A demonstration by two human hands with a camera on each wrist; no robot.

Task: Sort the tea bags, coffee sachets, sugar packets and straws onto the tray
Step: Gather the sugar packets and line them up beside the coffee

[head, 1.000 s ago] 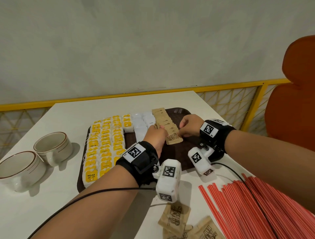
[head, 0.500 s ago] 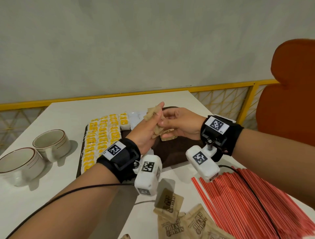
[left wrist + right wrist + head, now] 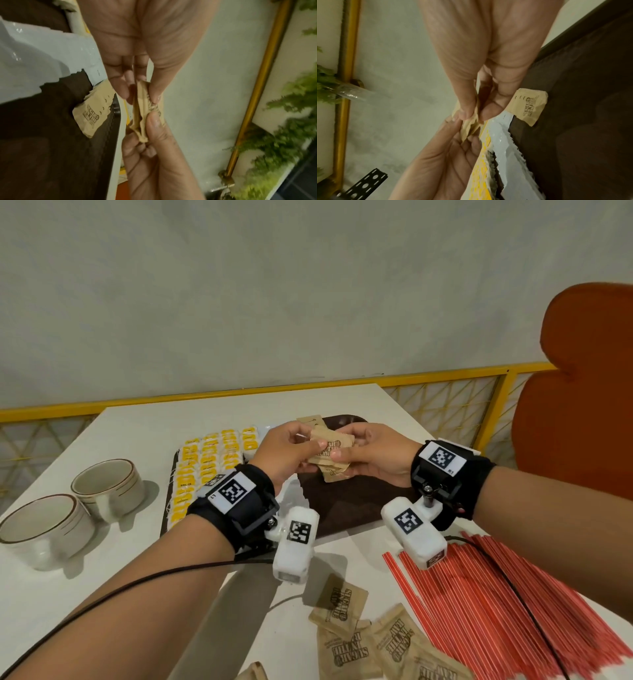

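Colours of the sorted items.
Tan sugar packets (image 3: 330,447) with dark print; yellow-and-white tea bags (image 3: 209,460); red straws (image 3: 513,604); dark brown tray (image 3: 346,508); white tabletop (image 3: 137,433).

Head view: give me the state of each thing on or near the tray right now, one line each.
Left hand: pinching the held sugar packets.
Right hand: pinching the same packets.
Held sugar packets: lifted above the tray.
Tray: right part bare.
Tea bags: in rows on the tray.
Loose sugar packets: on the table, unsorted.
Red straws: piled on the table.
Cups: upright, apparently empty.
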